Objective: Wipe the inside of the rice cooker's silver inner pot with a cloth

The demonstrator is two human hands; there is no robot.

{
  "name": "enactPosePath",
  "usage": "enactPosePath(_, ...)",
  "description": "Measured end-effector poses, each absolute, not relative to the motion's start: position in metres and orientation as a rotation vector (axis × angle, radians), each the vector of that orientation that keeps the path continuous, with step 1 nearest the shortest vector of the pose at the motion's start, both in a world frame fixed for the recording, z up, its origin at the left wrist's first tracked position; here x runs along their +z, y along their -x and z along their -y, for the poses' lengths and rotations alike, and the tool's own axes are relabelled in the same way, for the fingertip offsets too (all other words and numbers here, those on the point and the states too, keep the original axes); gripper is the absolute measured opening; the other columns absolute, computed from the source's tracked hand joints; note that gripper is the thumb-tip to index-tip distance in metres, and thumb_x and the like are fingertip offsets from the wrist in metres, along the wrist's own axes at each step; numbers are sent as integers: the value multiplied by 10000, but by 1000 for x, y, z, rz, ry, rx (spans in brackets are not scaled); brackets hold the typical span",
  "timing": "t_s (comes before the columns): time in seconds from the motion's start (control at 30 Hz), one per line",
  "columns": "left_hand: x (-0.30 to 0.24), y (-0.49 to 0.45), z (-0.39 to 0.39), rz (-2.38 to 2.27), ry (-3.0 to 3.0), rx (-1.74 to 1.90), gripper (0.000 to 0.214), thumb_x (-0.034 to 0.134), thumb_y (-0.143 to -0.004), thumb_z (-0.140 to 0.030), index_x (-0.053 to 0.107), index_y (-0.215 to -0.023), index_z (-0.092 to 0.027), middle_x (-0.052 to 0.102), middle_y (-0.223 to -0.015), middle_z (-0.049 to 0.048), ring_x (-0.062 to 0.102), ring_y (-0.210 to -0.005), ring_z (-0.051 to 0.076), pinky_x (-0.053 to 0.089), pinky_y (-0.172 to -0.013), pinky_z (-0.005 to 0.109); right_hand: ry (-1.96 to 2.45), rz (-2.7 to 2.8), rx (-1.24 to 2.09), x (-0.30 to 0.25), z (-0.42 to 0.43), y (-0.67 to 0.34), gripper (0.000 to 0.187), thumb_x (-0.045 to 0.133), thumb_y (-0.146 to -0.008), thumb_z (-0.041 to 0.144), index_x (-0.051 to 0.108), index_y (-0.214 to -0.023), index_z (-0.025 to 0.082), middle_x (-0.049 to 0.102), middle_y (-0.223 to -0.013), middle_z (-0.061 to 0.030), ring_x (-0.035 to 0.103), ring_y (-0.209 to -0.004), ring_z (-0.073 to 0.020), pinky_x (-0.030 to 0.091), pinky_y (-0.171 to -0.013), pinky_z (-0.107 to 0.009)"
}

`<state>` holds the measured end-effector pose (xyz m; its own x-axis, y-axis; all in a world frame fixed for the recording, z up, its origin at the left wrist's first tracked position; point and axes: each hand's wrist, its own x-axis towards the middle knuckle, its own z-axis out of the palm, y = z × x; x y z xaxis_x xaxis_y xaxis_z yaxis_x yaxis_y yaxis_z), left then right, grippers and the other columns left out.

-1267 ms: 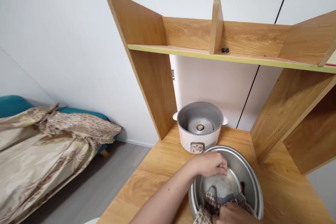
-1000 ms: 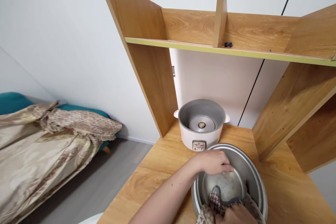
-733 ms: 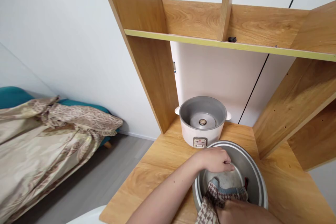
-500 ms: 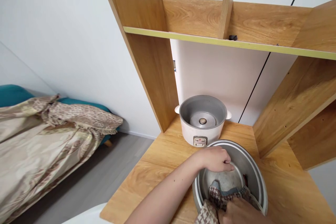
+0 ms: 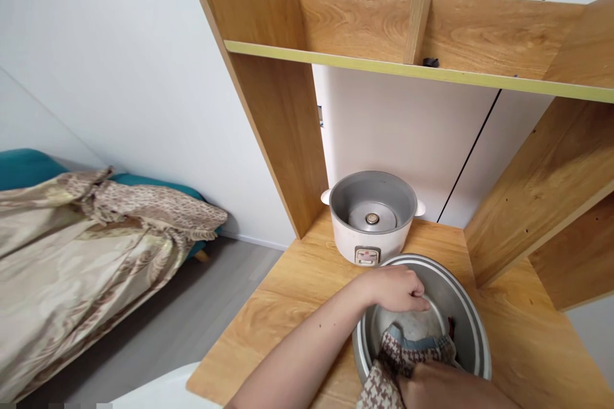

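Observation:
A round grey metal pot (image 5: 463,294) with a wide rim stands on the wooden desktop, close in front of me. My left hand (image 5: 398,289) reaches over its left rim, fingers curled closed above the inside; whether they hold anything is hidden. Bunched in my right hand (image 5: 429,386) is a brown-and-white houndstooth cloth (image 5: 415,351) with a grey-blue edge, pressed into the near part of the pot. Part of the cloth hangs over the near rim. Just behind the pot sits a white rice cooker body (image 5: 345,239), lidless, its heating plate (image 5: 388,217) showing.
Wooden shelving (image 5: 275,134) rises around the desktop (image 5: 259,313), with a yellow-edged shelf (image 5: 364,62) across the back. A small black object (image 5: 430,62) lies on that shelf. At left is a teal sofa (image 5: 23,166) under a patterned cover (image 5: 96,262). A white rounded surface (image 5: 167,390) shows below.
My right hand and the cloth have shifted slightly inside the pot, and more of the cloth's grey-blue edge shows. My left hand stays in place. The view has tilted slightly.

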<state>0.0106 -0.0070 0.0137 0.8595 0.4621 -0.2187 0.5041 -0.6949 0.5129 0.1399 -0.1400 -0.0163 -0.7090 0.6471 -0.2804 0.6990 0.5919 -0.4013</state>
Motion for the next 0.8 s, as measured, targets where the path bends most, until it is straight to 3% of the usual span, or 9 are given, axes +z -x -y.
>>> enactPosePath(0.2, 13, -11, 5, -659, -2442, -80, 427, 580, -913, -462, 501, -591, -193, 555, -593, -21, 429, -565, 121, 274, -552, 319, -887, -2733, -429, -54, 140, -144, 155, 597, -910, 293, 656, -831, 173, 736, -674, -48, 617, -540, -161, 331, -499, -252)
enactPosePath(0.43, 14, -10, 5, -632, -2428, -73, 436, 571, -917, -462, 483, -586, -192, 518, -574, -28, 396, -552, 114, 287, -550, 309, -1112, -2698, -224, -102, 156, -142, 90, 605, -833, 177, 651, -757, 166, 682, -543, -67, 579, -421, -168, 330, -440, -238)
enactPosePath(0.53, 14, -10, 5, -636, -2424, -76, 425, 569, -917, -458, 488, -593, -195, 522, -577, -26, 407, -559, 117, 296, -560, 309, -1087, -2713, -321, -83, 152, -140, 112, 582, -868, 207, 656, -790, 176, 698, -569, -50, 587, -430, -164, 293, -428, -244)
enactPosePath(0.63, 14, -10, 5, -640, -2423, -79, 429, 561, -917, -464, 475, -592, -197, 522, -579, -22, 412, -563, 121, 294, -562, 312, -947, -2713, -516, -40, 143, -137, 152, 541, -920, 258, 668, -885, 182, 776, -774, -63, 642, -542, -168, 257, -432, -288)
enactPosePath(0.8, 13, -10, 5, -642, -2425, -81, 457, 555, -916, -479, 427, -579, -199, 472, -554, -24, 387, -558, 125, 279, -551, 316, -899, -2783, -562, -13, 137, -132, 154, 523, -961, 269, 648, -897, 205, 787, -849, -39, 692, -696, -168, 331, -509, -271)
